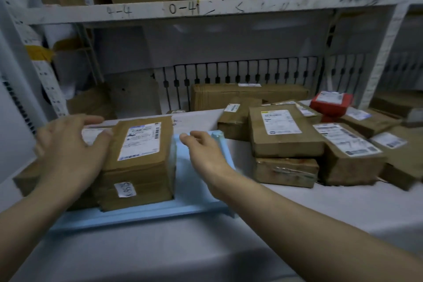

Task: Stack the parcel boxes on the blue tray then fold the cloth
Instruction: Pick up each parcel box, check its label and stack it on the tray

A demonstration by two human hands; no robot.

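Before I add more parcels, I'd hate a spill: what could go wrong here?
The stack of brown boxes crowds the blue tray's left side, so lifting may tip it. The loose pile to the right leans unevenly, so pulling one parcel may topple others. Your right hand, open over the tray, could clip the stack.

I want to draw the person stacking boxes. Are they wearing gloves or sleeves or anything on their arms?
No gloves. The left hand and right hand are both bare, and the forearms are bare as far as the picture shows. No sleeves, watch, rings or bracelets are visible.
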